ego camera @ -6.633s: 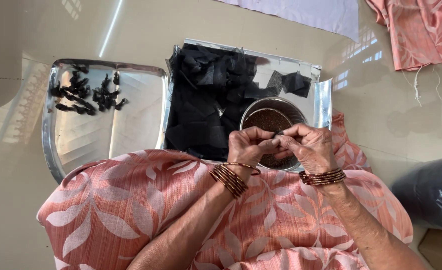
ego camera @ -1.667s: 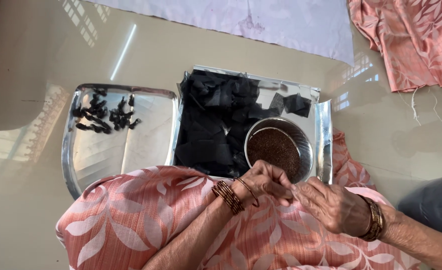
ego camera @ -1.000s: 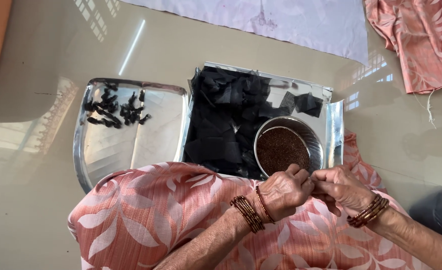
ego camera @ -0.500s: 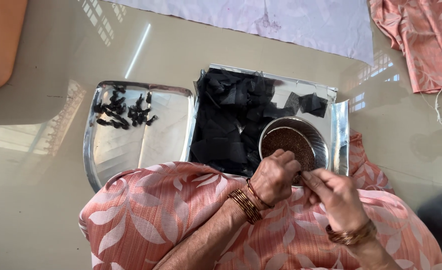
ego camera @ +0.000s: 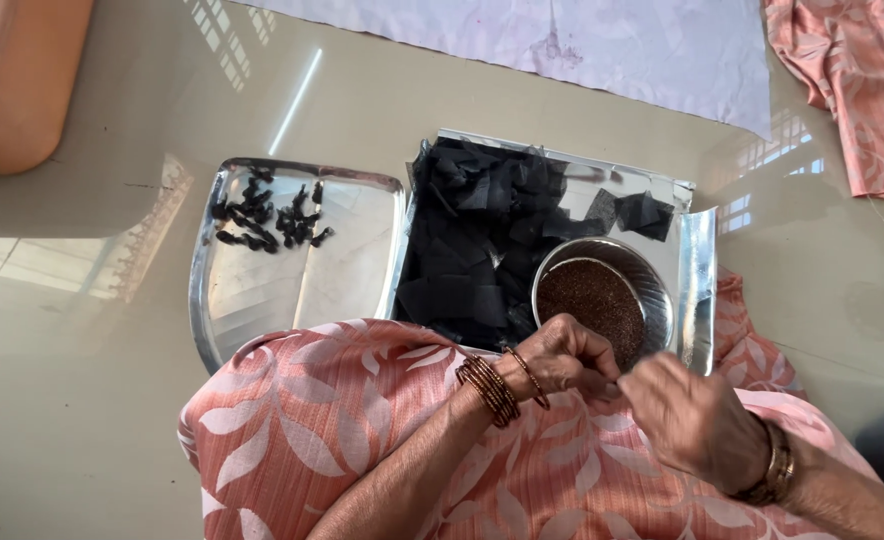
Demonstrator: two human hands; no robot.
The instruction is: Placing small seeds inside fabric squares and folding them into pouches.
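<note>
While both meet, left hand (ego camera: 559, 360) touches the bowl (ego camera: 602, 295).

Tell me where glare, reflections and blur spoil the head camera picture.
Head view: window reflections and a bright streak glare on the glossy floor; the left steel tray mirrors light, washing out its base; the right hand is motion-blurred, so what its fingers pinch is unclear; the left hand is sharper; the black cloth pieces lose detail in darkness.
</note>
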